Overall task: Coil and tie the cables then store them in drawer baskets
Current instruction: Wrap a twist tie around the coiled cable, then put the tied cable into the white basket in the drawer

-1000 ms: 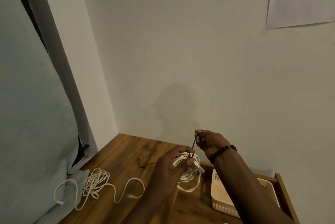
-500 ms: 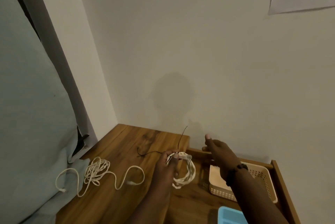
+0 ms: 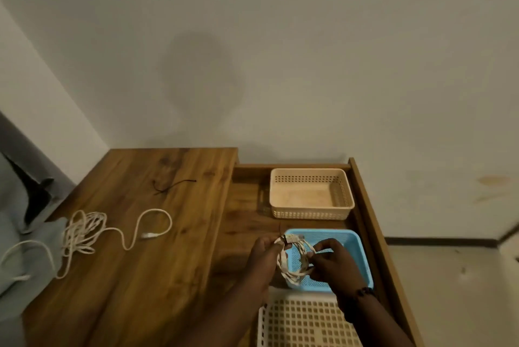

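Nearest, a white basket point(image 3: 306, 321) sits just short of the hands. Left hand point(image 3: 264, 255) and right hand point(image 3: 332, 262) each pinch a side of the coil point(image 3: 295, 261), its ring upright between the fingers. Directly beneath them lies the blue basket point(image 3: 356, 248); the beige basket point(image 3: 310, 193) is beyond. Left of the fingers, an uncoiled cable point(image 3: 90, 230) and a black tie point(image 3: 172, 186) lie on the desktop point(image 3: 157, 276).

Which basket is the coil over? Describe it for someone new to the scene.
Find the open wooden drawer right of the desktop. Three baskets sit in a row inside; both hands hold the coil over the middle one. That basket is blue, between a beige one and a white one.
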